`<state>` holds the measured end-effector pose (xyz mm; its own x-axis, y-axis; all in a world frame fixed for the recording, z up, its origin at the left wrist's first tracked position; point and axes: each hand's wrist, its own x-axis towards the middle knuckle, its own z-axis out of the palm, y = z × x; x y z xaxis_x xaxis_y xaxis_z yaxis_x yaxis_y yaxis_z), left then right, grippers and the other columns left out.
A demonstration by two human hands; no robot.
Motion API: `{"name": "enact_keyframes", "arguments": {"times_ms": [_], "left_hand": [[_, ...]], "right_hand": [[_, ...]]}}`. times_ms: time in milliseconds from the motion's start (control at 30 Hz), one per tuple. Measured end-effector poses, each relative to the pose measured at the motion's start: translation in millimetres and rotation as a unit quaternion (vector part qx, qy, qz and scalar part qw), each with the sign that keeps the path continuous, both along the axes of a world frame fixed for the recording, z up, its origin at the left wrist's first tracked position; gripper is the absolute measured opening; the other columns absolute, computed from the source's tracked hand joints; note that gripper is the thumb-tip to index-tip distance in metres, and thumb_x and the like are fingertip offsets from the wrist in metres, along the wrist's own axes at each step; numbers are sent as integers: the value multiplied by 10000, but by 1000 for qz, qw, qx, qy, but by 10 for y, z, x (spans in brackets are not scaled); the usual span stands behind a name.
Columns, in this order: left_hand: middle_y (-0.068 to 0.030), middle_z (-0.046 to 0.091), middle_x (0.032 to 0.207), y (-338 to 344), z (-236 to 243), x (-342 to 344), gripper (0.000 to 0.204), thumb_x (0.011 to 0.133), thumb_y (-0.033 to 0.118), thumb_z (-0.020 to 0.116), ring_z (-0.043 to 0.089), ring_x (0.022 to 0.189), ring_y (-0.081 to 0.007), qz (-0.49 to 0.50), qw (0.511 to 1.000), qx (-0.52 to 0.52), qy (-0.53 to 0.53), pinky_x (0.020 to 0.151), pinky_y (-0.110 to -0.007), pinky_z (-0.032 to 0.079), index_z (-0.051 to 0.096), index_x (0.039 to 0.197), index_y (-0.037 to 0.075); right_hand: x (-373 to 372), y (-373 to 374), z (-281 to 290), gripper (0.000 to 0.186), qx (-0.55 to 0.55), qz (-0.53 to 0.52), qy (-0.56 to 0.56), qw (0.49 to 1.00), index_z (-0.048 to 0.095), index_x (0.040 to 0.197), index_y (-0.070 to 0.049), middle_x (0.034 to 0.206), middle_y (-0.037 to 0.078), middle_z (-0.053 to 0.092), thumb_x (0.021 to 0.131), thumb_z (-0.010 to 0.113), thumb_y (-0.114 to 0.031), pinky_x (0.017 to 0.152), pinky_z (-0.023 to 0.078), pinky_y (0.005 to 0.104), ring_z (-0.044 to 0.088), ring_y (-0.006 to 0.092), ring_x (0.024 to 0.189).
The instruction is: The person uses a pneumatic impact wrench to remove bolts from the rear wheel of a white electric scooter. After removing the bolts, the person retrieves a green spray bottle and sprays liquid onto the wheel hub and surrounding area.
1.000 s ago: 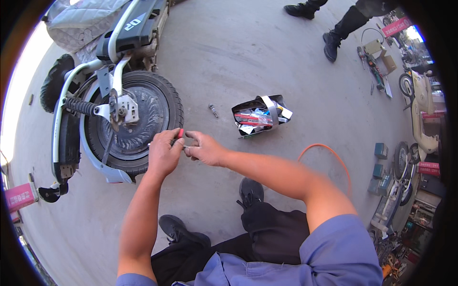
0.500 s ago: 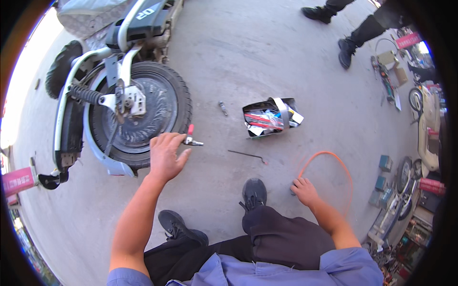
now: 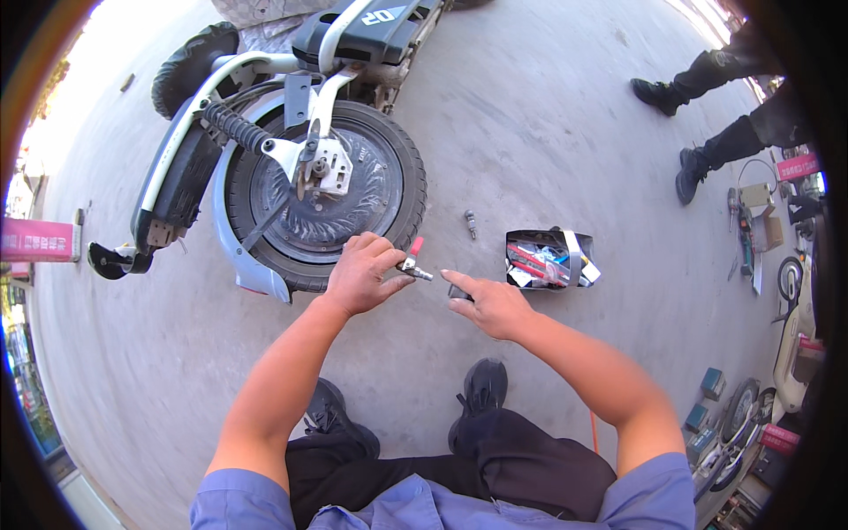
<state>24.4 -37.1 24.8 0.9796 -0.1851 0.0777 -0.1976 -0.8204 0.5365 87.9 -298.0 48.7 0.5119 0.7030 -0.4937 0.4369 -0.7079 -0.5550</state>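
Red plastic covers the lever of a small silvery metal valve (image 3: pixel 410 266), which sits at the fingertips of the left hand (image 3: pixel 360 278), just beside the lower right edge of a black treaded tyre with a dusty dark hub (image 3: pixel 367 199). That hand is mostly curled, thumb and fingers pinching the valve at its near end, apparently so that the lever stands clear and the bare metal tip points towards the right hand (image 3: pixel 496 307). The right hand is partly closed around a short dark piece (image 3: pixel 458 292), its forefinger stretched out along the top; the fingers hide most of the piece, so I cannot tell its full shape. A gap separates it from the valve's tip.

An orange hose (image 3: pixel 594 431) shows below the right forearm; whether it joins the dark piece is hidden. The white-and-black scooter (image 3: pixel 327 40) carrying the tyre lies on its side, which seems to bring the hub face up within reach. A loose slim metal fitting (image 3: pixel 472 224) and a black open-topped box with a grey strap handle (image 3: pixel 532 236) rest on the concrete beyond the hands, probably kept there for easy picking.
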Motion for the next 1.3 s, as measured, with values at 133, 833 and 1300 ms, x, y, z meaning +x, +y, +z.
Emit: {"name": "enact_keyframes", "arguments": {"times_ms": [133, 833, 1300], "left_hand": [[-6, 596, 895, 33, -28, -41, 282, 760, 336, 771, 545, 961, -232, 5, 1000, -22, -13, 849, -373, 408, 669, 943, 146], [10, 549, 833, 119, -130, -34, 280, 806, 409, 693, 520, 920, -203, -29, 999, -27, -8, 839, -354, 377, 633, 921, 161], [37, 561, 789, 82, -175, 28, 221, 773, 351, 712, 539, 870, -176, -36, 999, -23, -12, 789, -347, 376, 638, 864, 164]], "right_hand": [[-24, 339, 2, 492, 7, -68, 48, 997, 532, 1319, -221, 898, 159, 679, 922, 559, -510, 756, 493, 463, 649, 369, 890], [11, 543, -92, 421, 34, -104, 49, 993, 611, 1067, -10, 818, 212, 643, 907, 613, -399, 691, 474, 436, 638, 377, 771], [112, 701, -36, 485, -17, -88, 59, 994, 606, 963, -18, 778, 247, 646, 903, 595, -499, 698, 472, 505, 627, 443, 784]]}}
